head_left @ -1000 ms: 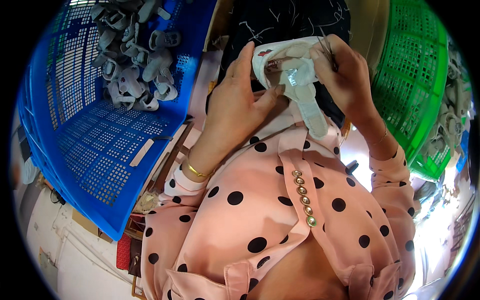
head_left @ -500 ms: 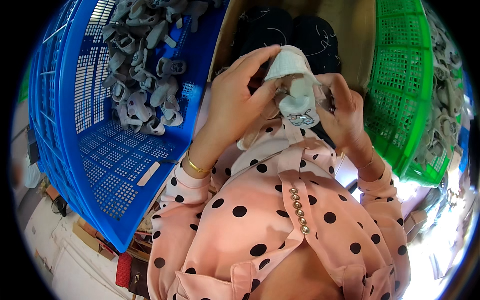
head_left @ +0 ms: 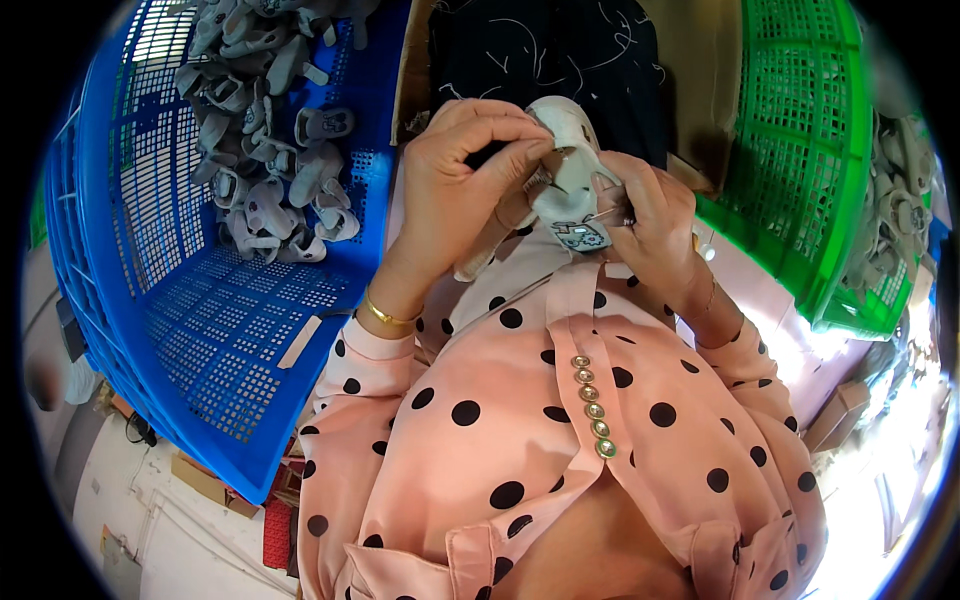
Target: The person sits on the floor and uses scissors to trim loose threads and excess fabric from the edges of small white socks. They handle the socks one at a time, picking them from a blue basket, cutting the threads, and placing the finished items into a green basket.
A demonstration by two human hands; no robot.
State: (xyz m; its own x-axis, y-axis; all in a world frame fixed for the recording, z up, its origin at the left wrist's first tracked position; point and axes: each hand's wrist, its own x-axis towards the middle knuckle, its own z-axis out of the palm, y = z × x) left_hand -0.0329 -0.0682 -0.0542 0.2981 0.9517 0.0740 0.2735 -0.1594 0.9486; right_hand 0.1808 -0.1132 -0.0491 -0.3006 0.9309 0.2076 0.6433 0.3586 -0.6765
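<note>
A small pale child's shoe upper (head_left: pixel 572 203) is held between my two hands above my lap, with a printed or embroidered patch on its near end. My left hand (head_left: pixel 462 172) is closed in a pinch at the far left edge of its opening. Along the shoe's right side my right hand (head_left: pixel 655 218) grips it, the thumb towards the patch. A thin, shiny, needle-like line shows by the right fingers; I cannot make out what it is. Some of the right fingertips are hidden by the shoe.
On my left stands a blue plastic basket (head_left: pixel 255 390) with several similar grey shoe uppers (head_left: pixel 265 205) heaped at its far end. A green basket (head_left: pixel 800 190) is on my right, more shoe pieces (head_left: pixel 895 220) beyond its wall. Cardboard (head_left: pixel 708 95) and dark, thread-strewn trousers (head_left: pixel 600 60) lie ahead.
The shoe upper and both hands have shifted slightly left in view. The shoe has turned, and my left fingers have moved from around its side to a pinch at the opening's edge.
</note>
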